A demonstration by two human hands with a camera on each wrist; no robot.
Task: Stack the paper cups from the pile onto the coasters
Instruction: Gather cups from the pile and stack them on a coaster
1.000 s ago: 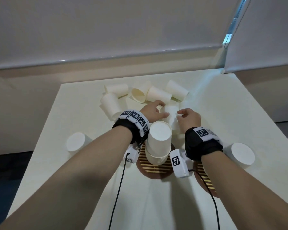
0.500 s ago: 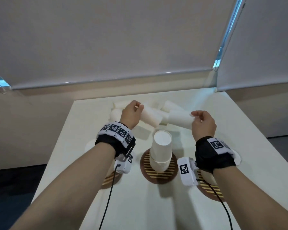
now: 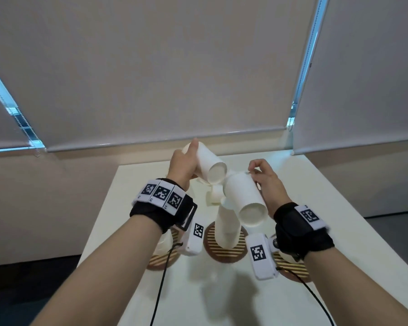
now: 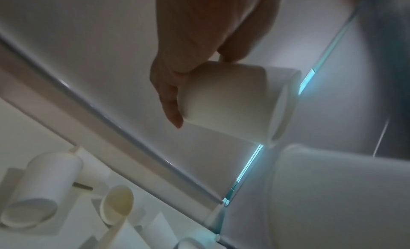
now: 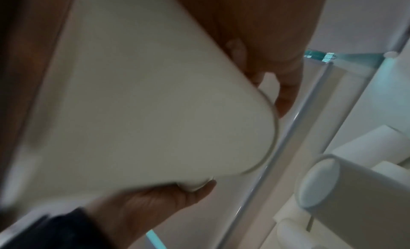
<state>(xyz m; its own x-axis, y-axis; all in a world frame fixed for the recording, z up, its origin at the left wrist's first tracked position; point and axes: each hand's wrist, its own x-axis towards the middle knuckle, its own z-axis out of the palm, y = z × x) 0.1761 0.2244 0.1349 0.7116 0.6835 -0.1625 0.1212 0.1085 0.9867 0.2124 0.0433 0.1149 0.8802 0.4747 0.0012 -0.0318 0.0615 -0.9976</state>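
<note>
My left hand (image 3: 183,161) grips a white paper cup (image 3: 210,167) held up in the air, tilted with its base toward me; the left wrist view shows that cup (image 4: 230,103) in my fingers. My right hand (image 3: 265,180) grips a second paper cup (image 3: 244,201), also tilted base toward me, seen close in the right wrist view as a cup (image 5: 133,103). Below them a stack of upturned cups (image 3: 226,229) stands on the middle striped coaster (image 3: 224,249). Another cup (image 3: 161,243) sits on the left coaster (image 3: 160,261). The right coaster (image 3: 292,267) is mostly hidden by my wrist.
Loose cups of the pile (image 4: 42,186) lie on their sides at the far end of the white table (image 3: 339,231), mostly hidden behind my hands in the head view. Roller blinds (image 3: 163,67) hang behind the table. Camera cables trail from both wrists.
Both hands took one cup each from the pile, then lifted them up and back toward me. The cups now tilt with their bases toward me, above the middle stack.
</note>
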